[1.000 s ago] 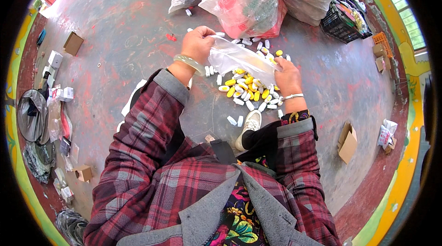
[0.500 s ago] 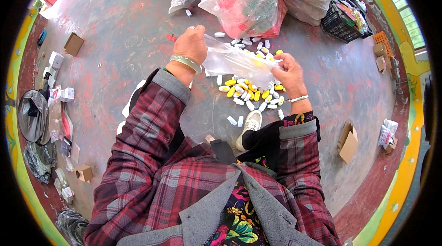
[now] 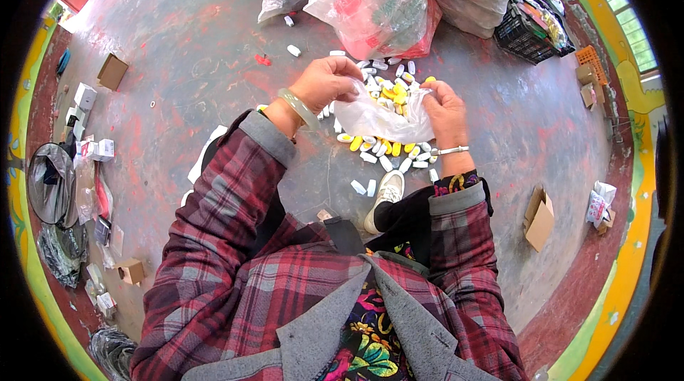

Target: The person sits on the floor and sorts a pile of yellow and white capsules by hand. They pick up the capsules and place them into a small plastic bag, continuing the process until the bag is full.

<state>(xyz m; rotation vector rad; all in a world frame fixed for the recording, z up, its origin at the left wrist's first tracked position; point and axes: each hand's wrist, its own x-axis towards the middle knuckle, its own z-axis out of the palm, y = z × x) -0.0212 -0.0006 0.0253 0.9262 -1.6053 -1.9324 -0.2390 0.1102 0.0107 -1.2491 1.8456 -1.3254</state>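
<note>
Between my hands a thin translucent plastic bag [image 3: 377,119] is stretched, its upper edge slack. My left hand [image 3: 326,85], with a pale bangle at the wrist, pinches its left edge. The right side of it is gripped by my right hand [image 3: 446,114], which has a silver bracelet below it. Behind and under the bag lies a pile of small oval pieces, white and yellow, on the floor. Yellow pieces [image 3: 394,96] show just beyond the bag's edge, and white pieces [image 3: 385,163] lie nearer my shoe. The bag hides part of the pile.
Big stuffed plastic sacks [image 3: 381,7] stand beyond the pile. A black crate [image 3: 529,33] full of goods is at the far right. My white shoe [image 3: 389,192] is close to the pile. Open cardboard boxes [image 3: 539,218] sit right; small boxes and bags line the left wall.
My left hand has turned and moved right and slightly down, toward my right hand. The bag has gone from stretched tight to slack. A white piece now shows farther left.
</note>
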